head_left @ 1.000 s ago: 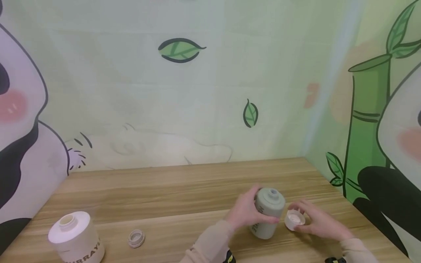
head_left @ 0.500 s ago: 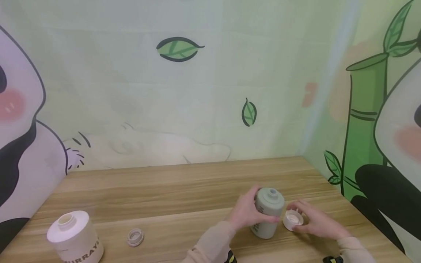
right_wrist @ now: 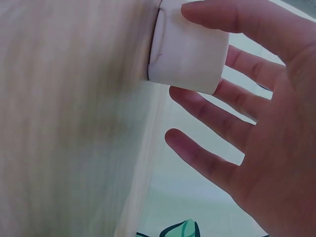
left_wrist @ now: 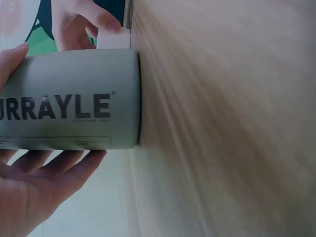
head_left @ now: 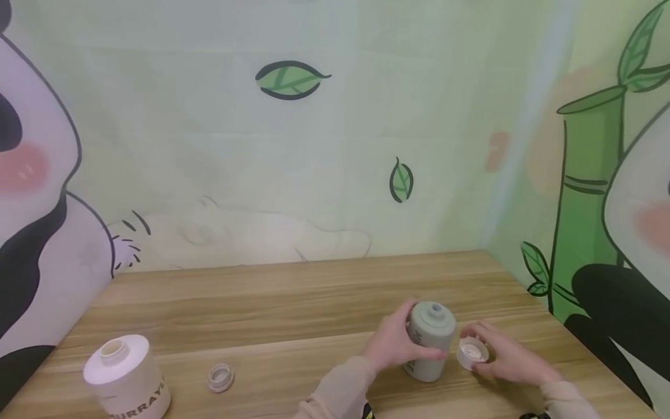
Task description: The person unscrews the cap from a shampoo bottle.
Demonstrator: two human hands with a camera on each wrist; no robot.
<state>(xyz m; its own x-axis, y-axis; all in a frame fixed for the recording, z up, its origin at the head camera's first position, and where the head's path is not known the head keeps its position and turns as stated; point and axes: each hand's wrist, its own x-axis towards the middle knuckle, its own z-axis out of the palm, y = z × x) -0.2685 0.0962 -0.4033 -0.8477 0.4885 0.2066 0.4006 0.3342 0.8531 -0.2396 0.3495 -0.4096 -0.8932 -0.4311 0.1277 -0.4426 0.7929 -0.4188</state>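
Observation:
My left hand (head_left: 388,343) grips a grey-green bottle (head_left: 432,333) that stands upright on the table, its narrow neck uncovered at the top. In the left wrist view, dark lettering runs along the side of this bottle (left_wrist: 74,106), with the thumb and fingers on opposite sides. Just to its right, my right hand (head_left: 509,355) holds a small white cup-shaped cap (head_left: 465,359), hollow side up. The right wrist view has the thumb and fingertips around the cap (right_wrist: 190,54), whose base is at the tabletop; the little finger stands free.
A larger white bottle (head_left: 125,378) with an uncovered neck and lettering stands at the front left. Near it lies a small ring-shaped lid (head_left: 221,379). The wood-grain table (head_left: 293,297) ends at a printed cloth backdrop (head_left: 335,134) with pandas and bamboo.
Both hands keep their hold on the bottle and the cap with hardly any movement. The whole head view shifts slightly left, then back right.

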